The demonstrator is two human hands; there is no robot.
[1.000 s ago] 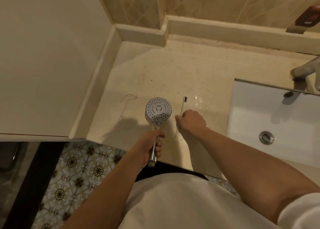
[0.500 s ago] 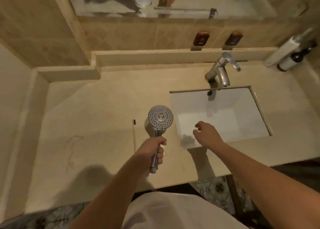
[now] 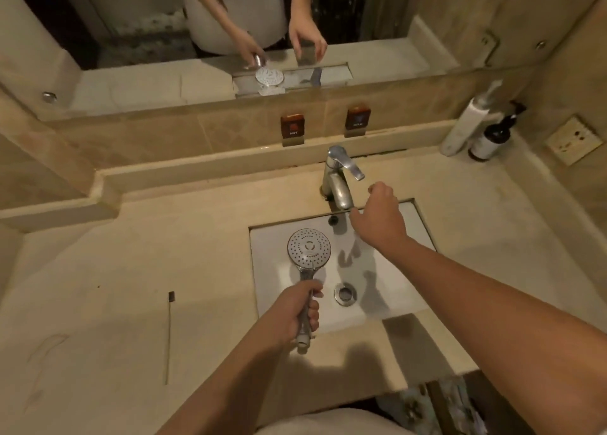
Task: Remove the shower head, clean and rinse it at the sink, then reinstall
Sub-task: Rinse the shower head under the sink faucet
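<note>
My left hand (image 3: 294, 309) grips the chrome handle of the round shower head (image 3: 308, 248), which is held face up over the left part of the white sink basin (image 3: 391, 290). My right hand (image 3: 379, 219) reaches out over the basin, just right of the chrome faucet (image 3: 338, 178); it holds nothing, its fingers loosely curled near the spout and below the lever. A thin toothbrush (image 3: 169, 332) lies on the beige counter, left of the sink. The drain (image 3: 345, 294) sits beside the shower head's handle.
A mirror (image 3: 361, 23) runs along the back wall above a ledge with two small brown hot and cold tags (image 3: 292, 126). A white tube (image 3: 466, 125) and a dark pump bottle (image 3: 491, 138) stand at the back right corner, near a wall socket (image 3: 573, 140).
My right hand let go of the toothbrush, left it on the counter and went up to the faucet. My left hand carried the shower head right, over the basin.
</note>
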